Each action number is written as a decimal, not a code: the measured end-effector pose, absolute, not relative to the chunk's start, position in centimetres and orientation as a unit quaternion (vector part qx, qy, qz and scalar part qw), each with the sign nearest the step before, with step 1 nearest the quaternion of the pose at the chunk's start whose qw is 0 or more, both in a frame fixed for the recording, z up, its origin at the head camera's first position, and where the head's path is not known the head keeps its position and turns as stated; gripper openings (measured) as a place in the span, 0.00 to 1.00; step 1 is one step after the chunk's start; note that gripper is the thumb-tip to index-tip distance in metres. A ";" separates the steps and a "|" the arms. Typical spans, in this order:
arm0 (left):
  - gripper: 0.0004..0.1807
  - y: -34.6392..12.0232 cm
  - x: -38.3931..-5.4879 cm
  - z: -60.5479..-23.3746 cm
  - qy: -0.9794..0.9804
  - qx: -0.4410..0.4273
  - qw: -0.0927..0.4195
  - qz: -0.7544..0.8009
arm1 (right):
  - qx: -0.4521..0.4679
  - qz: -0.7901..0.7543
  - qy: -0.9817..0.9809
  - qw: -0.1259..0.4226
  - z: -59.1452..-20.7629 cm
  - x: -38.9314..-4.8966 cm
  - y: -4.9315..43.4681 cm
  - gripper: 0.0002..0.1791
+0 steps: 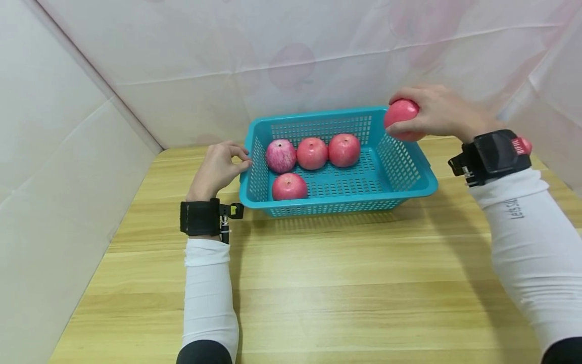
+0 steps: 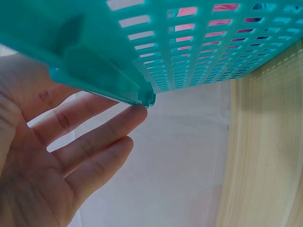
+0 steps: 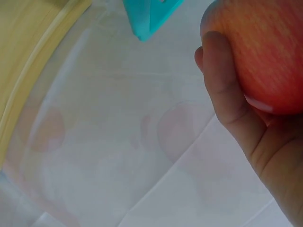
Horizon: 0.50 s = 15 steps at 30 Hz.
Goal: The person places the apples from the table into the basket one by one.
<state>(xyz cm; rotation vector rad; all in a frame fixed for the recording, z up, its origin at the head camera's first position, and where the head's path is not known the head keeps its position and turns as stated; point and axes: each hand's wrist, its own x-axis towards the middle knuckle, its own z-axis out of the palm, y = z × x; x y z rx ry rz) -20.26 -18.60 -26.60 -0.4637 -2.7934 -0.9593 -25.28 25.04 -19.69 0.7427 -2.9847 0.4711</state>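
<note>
My right hand [image 1: 438, 111] grips a red apple [image 1: 401, 115], held above the right end of a turquoise plastic basket [image 1: 336, 203]. In the right wrist view the thumb presses against that apple [image 3: 270, 52]; most of the other fingers are hidden behind it. At the basket's left end, my left hand [image 1: 219, 169] touches the rim with its fingertips. The left wrist view shows these fingers [image 2: 97, 137] mostly straight along the rim. Inside the basket, several apples sit in its left and middle part, among them a paler, streaked one [image 1: 280, 155] and a front one [image 1: 289, 187].
The basket stands on a light wooden table [image 1: 341, 283], near its back edge. Behind it hangs a pale sheet [image 1: 191, 60] with faint fruit prints. A white wall surface [image 1: 54, 167] borders the table on the left.
</note>
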 end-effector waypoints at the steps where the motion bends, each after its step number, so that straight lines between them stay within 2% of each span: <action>1: 0.07 -18.6 -20.3 -26.6 -0.932 -0.154 0.075 -0.321 | 0.239 0.151 -0.959 0.012 -19.7 -25.2 24.9 0.33; 15: 0.07 -18.7 -20.3 -26.6 -0.932 -0.152 0.074 -0.319 | 0.249 0.148 -0.957 -0.009 -19.3 -24.6 23.2 0.34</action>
